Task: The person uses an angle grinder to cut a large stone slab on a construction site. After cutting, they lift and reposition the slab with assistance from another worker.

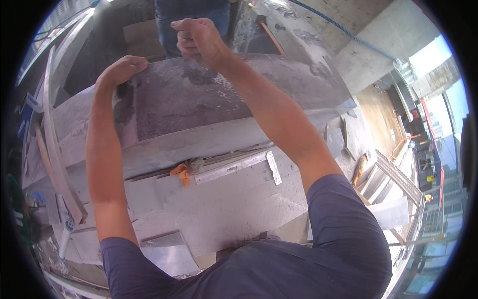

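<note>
A dark grey stone slab [194, 99] lies on a pale ledge [199, 139] in front of me. At its far left corner is my left hand [122, 70], closed, its fingers pressed together against the slab's edge. My right hand [199, 42] is held over the slab's far edge, fingers curled and thumb pointing left. Whether anything is inside those curled fingers is hidden. Nearer to me, a metal square [231, 168] rests on the lower grey surface, beside an orange and grey item [185, 172] whose kind I cannot make out.
Another person's jeans [191, 20] show just beyond the slab. Long boards [59, 149] lean at the left. A thin grey sheet [172, 253] lies close to my body. A blue rope [343, 32] hangs at upper right, above planks and a ladder-like frame [398, 174].
</note>
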A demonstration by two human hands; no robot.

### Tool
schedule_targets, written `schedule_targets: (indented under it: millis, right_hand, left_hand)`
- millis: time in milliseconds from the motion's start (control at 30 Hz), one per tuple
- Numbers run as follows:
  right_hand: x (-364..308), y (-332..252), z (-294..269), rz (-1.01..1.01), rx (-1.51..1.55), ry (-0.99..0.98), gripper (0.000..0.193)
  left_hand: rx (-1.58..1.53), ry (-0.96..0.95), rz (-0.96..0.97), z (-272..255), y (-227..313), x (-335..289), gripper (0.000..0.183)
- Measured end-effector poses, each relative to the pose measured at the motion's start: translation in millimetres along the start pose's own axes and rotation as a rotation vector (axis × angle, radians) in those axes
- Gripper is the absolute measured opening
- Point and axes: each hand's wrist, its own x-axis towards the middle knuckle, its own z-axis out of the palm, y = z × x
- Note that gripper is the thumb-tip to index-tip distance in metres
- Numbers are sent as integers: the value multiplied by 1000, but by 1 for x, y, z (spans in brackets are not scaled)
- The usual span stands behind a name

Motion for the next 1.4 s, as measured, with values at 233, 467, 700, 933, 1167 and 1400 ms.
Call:
schedule_targets:
  millis: [233,467,700,933,1167,1400]
  right_hand:
    - [-48,38,-55,66,-356,33,37]
    - [-200,-19,-46,36,-512,-41,45]
    - [-405,-41,-171,222,-537,329,42]
    - [-410,-39,-270,64,-500,396,46]
    - [-272,-132,-310,-241,-282,309,45]
    - [-250,-61,-345,-188,-494,230,40]
  left_hand:
    - [-11,11,-14,5,31,4,32]
    - [-104,-13,-31,2,12,7,30]
    - [199,84,-45,-5,14,38,29]
    - [296,439,157,161,229,147,41]
    - [532,318,-368,245,314,190,64]
    - [494,353,-481,240,303,210,63]
